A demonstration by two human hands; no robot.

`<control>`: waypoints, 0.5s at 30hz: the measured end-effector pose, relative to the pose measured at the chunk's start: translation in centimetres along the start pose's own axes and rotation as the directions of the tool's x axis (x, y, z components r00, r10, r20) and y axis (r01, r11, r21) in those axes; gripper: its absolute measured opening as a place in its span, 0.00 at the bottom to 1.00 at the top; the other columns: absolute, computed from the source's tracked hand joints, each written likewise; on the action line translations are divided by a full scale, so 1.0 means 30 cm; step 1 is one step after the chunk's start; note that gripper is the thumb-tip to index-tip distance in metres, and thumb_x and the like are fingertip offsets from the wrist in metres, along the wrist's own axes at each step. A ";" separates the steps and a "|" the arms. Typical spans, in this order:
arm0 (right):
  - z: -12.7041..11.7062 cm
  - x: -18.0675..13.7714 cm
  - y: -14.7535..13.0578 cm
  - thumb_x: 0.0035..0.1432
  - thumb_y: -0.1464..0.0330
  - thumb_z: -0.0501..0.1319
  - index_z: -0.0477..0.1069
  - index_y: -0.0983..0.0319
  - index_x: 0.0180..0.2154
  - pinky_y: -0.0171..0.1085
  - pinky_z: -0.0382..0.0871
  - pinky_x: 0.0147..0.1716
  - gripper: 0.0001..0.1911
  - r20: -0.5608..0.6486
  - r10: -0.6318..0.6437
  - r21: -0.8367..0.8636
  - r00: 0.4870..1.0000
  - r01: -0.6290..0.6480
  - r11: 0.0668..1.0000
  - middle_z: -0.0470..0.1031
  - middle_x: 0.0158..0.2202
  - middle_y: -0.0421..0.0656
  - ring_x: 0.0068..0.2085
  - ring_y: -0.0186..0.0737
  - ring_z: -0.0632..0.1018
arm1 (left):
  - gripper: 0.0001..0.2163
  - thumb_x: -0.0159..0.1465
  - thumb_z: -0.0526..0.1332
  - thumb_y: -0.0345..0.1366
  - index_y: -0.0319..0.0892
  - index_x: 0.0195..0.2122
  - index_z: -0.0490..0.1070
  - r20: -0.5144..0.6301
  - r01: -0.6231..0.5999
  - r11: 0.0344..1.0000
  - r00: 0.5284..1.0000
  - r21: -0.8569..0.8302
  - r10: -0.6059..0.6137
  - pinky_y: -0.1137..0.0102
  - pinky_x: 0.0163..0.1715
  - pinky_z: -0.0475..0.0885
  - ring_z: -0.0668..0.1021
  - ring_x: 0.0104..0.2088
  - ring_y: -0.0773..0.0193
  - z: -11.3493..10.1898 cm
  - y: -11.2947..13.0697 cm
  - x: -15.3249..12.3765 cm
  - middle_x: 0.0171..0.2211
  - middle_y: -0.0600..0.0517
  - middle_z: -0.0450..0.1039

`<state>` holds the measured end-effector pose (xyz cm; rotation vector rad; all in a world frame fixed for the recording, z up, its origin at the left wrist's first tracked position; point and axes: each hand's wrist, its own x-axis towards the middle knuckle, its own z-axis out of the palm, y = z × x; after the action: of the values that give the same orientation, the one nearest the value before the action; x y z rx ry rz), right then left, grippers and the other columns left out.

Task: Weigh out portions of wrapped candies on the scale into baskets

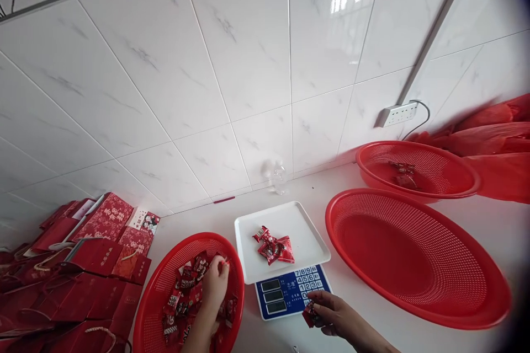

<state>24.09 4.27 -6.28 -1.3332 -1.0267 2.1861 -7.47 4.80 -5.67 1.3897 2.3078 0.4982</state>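
Two bare hands and two bare forearms could be seen. The left hand [216, 281], framed near the right edge of the basket [143, 292], was given a rounded outline, and by a narrower wrist it was joined to a smooth forearm [200, 326]. By the right hand [333, 313], set just beside the near right corner of the scale [293, 290], slim, tapering fingers and a thumb were shown. Wrists and forearms were left uncovered as far as they were shown. Nails could not be clearly made out.
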 end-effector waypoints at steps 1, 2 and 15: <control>0.004 0.000 -0.005 0.44 0.56 0.63 0.69 0.58 0.39 0.32 0.60 0.31 0.20 0.006 -0.003 -0.001 1.000 0.003 1.000 0.76 0.33 0.41 0.33 0.35 0.73 | 0.09 0.62 0.47 0.40 0.46 0.33 0.65 -0.035 -0.071 0.996 0.997 -0.062 0.069 0.72 0.31 0.65 0.74 0.29 0.63 0.002 0.036 -0.004 0.29 0.53 0.73; 0.009 0.001 -0.010 0.45 0.56 0.63 0.69 0.59 0.40 0.32 0.60 0.31 0.20 0.011 -0.008 -0.004 1.000 0.008 1.000 0.76 0.33 0.41 0.33 0.35 0.73 | 0.09 0.62 0.48 0.40 0.46 0.33 0.65 -0.056 -0.137 0.986 0.990 -0.099 0.132 0.72 0.32 0.65 0.74 0.30 0.63 0.008 0.073 -0.006 0.30 0.53 0.73; 0.033 -0.008 -0.035 0.44 0.57 0.64 0.69 0.59 0.39 0.32 0.61 0.31 0.20 0.022 -0.012 0.003 1.000 0.012 1.000 0.76 0.33 0.40 0.32 0.34 0.73 | 0.15 0.60 0.53 0.43 0.42 0.43 0.69 0.099 -0.241 0.908 0.952 -0.343 0.290 0.64 0.44 0.67 0.73 0.41 0.59 0.117 0.235 -0.031 0.39 0.46 0.72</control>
<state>23.28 4.42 -5.06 -1.3015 -1.0360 2.1971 -0.01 7.42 -5.05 1.5203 1.8242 0.7936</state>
